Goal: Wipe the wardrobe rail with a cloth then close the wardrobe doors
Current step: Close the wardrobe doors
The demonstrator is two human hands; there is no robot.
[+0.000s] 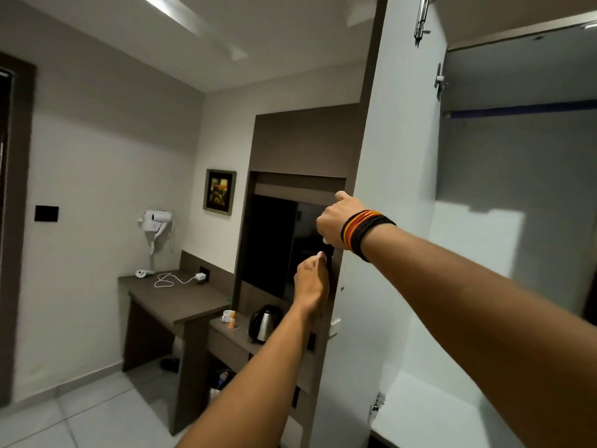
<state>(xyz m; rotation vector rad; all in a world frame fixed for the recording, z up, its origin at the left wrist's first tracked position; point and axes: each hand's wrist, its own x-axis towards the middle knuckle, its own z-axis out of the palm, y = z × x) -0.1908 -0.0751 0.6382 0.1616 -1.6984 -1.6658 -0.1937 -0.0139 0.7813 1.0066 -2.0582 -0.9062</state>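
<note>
The wardrobe's left door [397,176] stands open, its white inner face towards me. My right hand [334,223], with striped bangles on the wrist, curls around the door's outer edge. Just below it, my left hand [311,282] pinches the dark vertical door handle [329,255] on that edge. Inside the wardrobe, at the upper right, the rail [523,109] runs across as a bluish bar. No cloth is in view.
Door hinges [441,80] sit along the wardrobe's side panel. Left of the door are a dark TV niche [271,244], a kettle [263,323] on a low shelf, and a desk [171,299] with a white charger cable. A hair dryer [155,221] hangs on the wall.
</note>
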